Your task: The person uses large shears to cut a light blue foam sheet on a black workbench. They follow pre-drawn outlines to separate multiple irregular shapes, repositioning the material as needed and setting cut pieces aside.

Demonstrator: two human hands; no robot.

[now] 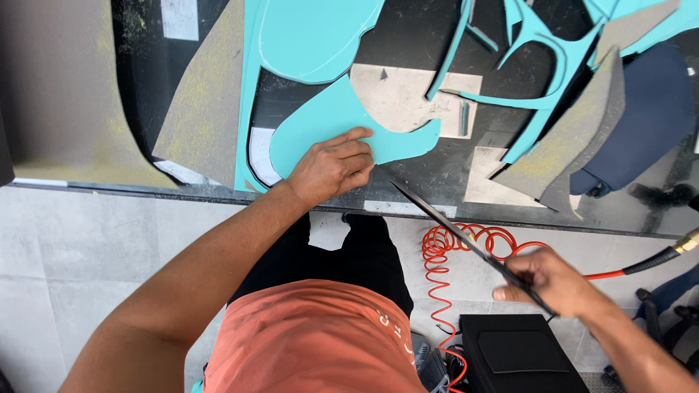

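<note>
Teal foam piece [342,127] pressed by curled left hand [333,169] | right hand [551,282] grips scissors [466,240]

A coiled orange air hose [444,276] lay on the grey tiled floor [80,247], beside a black case [520,354]. On the dark workbench [429,175] sat grey foam offcuts [200,102], a navy piece [648,116] and turquoise cut-out scraps [542,44] (thin, skeletal strips).
</note>
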